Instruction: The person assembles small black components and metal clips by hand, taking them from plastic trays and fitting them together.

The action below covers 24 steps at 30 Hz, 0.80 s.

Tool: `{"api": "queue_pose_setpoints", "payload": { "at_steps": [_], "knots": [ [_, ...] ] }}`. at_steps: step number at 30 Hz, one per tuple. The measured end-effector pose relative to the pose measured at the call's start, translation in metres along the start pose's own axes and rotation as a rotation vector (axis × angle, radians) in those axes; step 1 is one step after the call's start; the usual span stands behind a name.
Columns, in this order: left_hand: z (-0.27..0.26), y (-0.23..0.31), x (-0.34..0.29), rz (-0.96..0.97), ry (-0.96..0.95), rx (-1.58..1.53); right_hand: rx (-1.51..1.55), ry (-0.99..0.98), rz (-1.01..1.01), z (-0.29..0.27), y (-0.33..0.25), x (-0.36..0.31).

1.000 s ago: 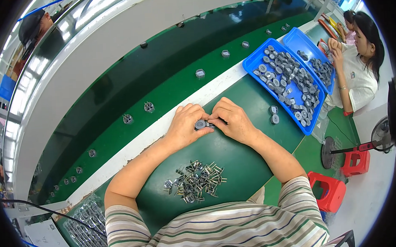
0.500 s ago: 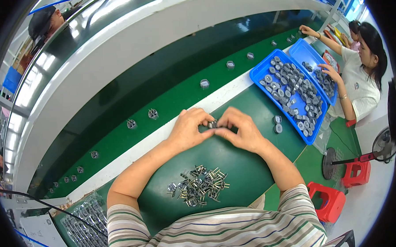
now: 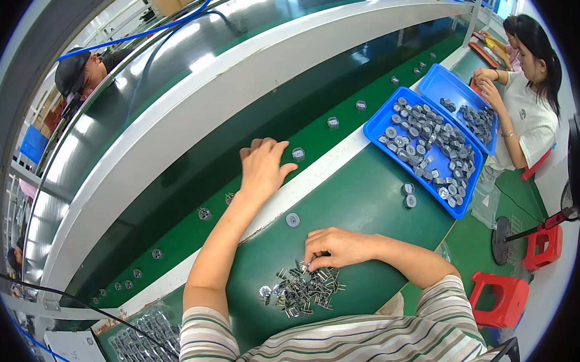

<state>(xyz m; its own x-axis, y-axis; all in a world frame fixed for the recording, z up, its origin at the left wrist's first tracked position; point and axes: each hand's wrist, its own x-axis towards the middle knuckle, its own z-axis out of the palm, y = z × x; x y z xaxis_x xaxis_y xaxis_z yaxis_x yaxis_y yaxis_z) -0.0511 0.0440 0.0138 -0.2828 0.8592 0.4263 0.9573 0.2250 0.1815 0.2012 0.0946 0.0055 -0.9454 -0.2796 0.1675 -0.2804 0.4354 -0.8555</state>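
Observation:
My left hand reaches over the green conveyor belt, its fingers stretched and its thumb apart, with nothing seen in it. Just right of its thumb, a round grey part rides on the belt. My right hand is bent down to a pile of small dark parts with metal pins on the green table. Its fingertips are pinched together at the pile's upper edge; whatever lies between them is hidden. A single round grey piece lies on the table between my hands.
Right of my hands stands a blue tray of round grey pieces, with two loose pieces beside it. A second blue tray adjoins it, near a co-worker. Clear plastic trays lie lower left; a red stool stands lower right.
My hands, together on a small part before, have come apart. The left moved out over the belt; the right came down to the pile. A round grey piece now shows on the table.

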Motion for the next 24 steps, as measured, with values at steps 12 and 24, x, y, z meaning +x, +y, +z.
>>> {"api": "queue_pose_setpoints", "payload": {
  "at_steps": [12,24],
  "knots": [
    [-0.001,0.027,-0.027,0.082,-0.142,-0.408,-0.665,0.639,0.176,-0.054,0.018,-0.019],
    [0.009,0.047,-0.071,0.088,-0.192,-0.607,-0.279,0.709,0.289,-0.044,0.033,-0.009]
  ]
}}
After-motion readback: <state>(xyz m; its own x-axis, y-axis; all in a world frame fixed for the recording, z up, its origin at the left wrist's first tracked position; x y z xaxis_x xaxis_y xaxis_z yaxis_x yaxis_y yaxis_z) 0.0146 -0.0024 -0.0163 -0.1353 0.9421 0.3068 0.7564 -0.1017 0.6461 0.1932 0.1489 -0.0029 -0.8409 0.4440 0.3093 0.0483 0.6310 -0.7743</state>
